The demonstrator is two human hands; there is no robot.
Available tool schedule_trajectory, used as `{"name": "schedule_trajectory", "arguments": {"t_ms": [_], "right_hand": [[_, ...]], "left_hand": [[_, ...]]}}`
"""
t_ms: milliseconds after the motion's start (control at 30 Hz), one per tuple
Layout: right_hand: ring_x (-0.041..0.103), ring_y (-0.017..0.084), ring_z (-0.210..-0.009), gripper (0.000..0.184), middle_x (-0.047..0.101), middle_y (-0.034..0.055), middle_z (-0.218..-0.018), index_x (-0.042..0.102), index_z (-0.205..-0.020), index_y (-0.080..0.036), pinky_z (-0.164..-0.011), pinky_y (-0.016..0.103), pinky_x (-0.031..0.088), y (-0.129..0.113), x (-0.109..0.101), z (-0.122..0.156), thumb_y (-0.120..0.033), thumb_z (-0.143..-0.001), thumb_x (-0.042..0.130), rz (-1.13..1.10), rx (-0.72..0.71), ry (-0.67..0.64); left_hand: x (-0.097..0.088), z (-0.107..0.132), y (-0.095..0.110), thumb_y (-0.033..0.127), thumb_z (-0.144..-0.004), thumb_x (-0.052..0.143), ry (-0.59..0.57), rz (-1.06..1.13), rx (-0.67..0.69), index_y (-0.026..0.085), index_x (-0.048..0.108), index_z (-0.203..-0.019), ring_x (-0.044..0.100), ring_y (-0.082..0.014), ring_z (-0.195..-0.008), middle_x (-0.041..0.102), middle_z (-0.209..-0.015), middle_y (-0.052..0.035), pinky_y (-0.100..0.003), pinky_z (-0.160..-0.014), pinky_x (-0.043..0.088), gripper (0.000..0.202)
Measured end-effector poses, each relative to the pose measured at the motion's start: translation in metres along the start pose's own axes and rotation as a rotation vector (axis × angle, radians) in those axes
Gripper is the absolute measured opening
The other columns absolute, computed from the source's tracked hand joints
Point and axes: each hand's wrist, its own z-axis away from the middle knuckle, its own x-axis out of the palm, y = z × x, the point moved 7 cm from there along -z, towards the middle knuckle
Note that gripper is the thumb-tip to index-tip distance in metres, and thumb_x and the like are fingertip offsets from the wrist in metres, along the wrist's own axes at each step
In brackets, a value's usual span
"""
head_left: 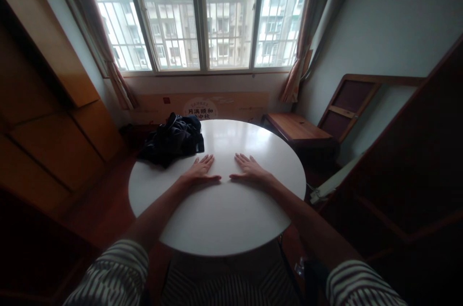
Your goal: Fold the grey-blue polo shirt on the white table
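My left hand (201, 170) lies flat on a round white table (224, 219), palm down with the fingers spread. Across a small gap, my right hand (249, 170) rests the same way, its thumb pointing toward the left thumb. Neither hand holds anything. A crumpled black garment (173, 137) is heaped on the table's far left part, just beyond my left fingertips and apart from them. Its folds hide what kind of clothing it is.
A low wooden stand (296, 126) is behind the table to the right, near a wooden-framed panel (349, 99). A long printed cardboard box (231, 103) lies under the barred window (227, 21). Wooden cabinets (54, 147) line the left side.
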Motion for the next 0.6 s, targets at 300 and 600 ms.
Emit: {"name": "schedule_trajectory", "arguments": {"t_ms": [300,600], "right_hand": [[0.009,0.033,-0.151,0.110,0.012,0.0128,-0.163,0.017,-0.158,-0.013,-0.120,0.052,0.004,0.0015,0.0039,-0.0014,-0.089,-0.079,0.028,-0.001,0.051,0.036],[0.011,0.033,-0.151,0.109,0.014,0.0110,-0.163,0.020,-0.158,-0.012,-0.120,0.052,0.005,-0.0009,0.0016,-0.0007,-0.088,-0.080,0.028,-0.003,0.058,0.035]], "left_hand": [[0.0036,-0.0018,-0.0008,0.083,-0.081,0.039,0.014,-0.022,0.011,0.014,0.015,-0.158,0.006,-0.0337,-0.151,0.010,-0.163,-0.0160,-0.051,-0.119,0.003,0.106],[0.0017,-0.0014,0.0007,0.084,-0.080,0.038,0.010,-0.003,0.005,0.011,0.015,-0.158,0.007,-0.0340,-0.151,0.008,-0.163,-0.0167,-0.053,-0.119,0.003,0.109]]}}
